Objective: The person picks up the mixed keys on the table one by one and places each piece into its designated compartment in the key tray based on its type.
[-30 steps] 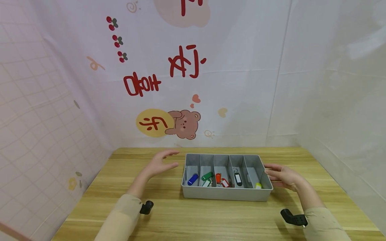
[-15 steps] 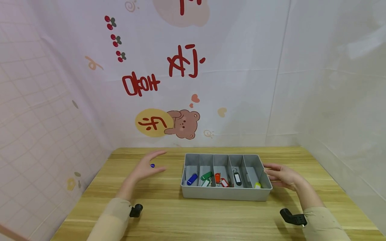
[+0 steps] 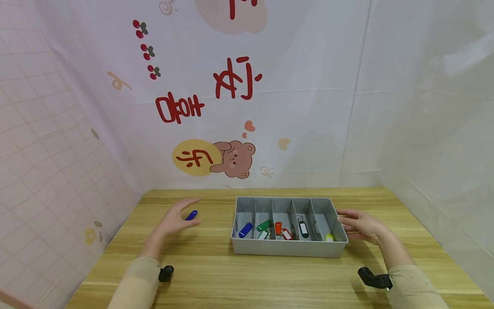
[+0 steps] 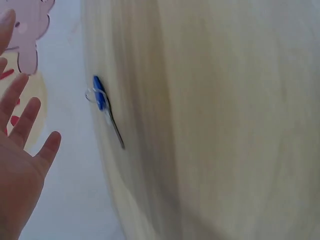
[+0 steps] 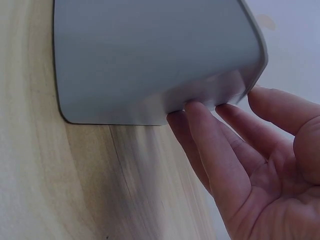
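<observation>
My left hand [image 3: 173, 221] is spread with nothing in its grasp, over the left part of the table. Just past it on the wood lies a blue key tag [image 3: 191, 215], partly behind the hand. In the left wrist view this blue tag [image 4: 100, 95] shows a wire ring and a thin dark metal piece, apart from the fingers. A grey five-compartment box [image 3: 289, 249] stands at centre right. My right hand [image 3: 364, 226] touches the box's right end. The right wrist view has its extended fingertips [image 5: 195, 107] against the end wall, thumb by the rim.
Inside the box, left to right, lie a blue tag [image 3: 245, 230], green tags [image 3: 264, 225], red tags [image 3: 278, 228], a black tag [image 3: 304, 229] and a yellow tag [image 3: 329, 237]. A printed curtain [image 3: 308, 107] hangs behind the wooden table [image 3: 251, 274].
My left hand has moved left, away from the box, and the blue tag on the table has come into sight beside it. The right hand stays at the box's end.
</observation>
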`<state>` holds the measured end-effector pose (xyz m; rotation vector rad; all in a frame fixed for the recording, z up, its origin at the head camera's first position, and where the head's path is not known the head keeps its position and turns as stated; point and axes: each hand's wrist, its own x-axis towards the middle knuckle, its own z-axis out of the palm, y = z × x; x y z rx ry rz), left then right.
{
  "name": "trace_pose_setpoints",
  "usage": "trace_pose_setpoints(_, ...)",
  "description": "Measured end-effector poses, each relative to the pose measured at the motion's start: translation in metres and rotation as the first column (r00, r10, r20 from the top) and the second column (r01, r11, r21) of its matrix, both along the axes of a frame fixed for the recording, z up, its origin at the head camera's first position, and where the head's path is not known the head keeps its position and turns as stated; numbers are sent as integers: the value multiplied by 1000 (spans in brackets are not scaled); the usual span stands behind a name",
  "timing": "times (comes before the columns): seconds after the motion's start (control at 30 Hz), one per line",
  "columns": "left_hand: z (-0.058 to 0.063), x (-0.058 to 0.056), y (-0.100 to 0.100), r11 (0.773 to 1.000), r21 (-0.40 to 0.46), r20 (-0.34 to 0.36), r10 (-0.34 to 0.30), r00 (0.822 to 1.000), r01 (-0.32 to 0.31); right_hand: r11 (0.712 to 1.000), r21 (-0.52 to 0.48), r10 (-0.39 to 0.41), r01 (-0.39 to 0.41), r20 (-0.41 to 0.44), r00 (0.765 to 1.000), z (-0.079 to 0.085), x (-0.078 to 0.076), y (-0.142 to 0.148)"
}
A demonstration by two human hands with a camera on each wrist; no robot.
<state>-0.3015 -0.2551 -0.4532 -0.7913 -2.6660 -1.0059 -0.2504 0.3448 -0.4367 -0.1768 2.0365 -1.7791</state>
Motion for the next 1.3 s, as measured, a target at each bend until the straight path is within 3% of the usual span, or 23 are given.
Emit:
trace_pose_setpoints(0.3,-9,0,-17,993,-113,-54,35,998,-41,1000,-6,5,-5,2,1000,2,2,-1)
trace_pose_setpoints(0.77,-19,0,-33,980,-178,33,93,995,-86,1000,1,9,-9,0,1000,3,2,-1)
trace_pose_setpoints(1.1,-21,-3,-38,978,-198,42,73,996,-63,1000,0,14,-14,-2,1000,2,1,-1)
trace_pose_setpoints(1.3,-22,-5,-39,988,-148,73,58,996,-47,1000,12,10,-10,-4,1000,1,0,-1)
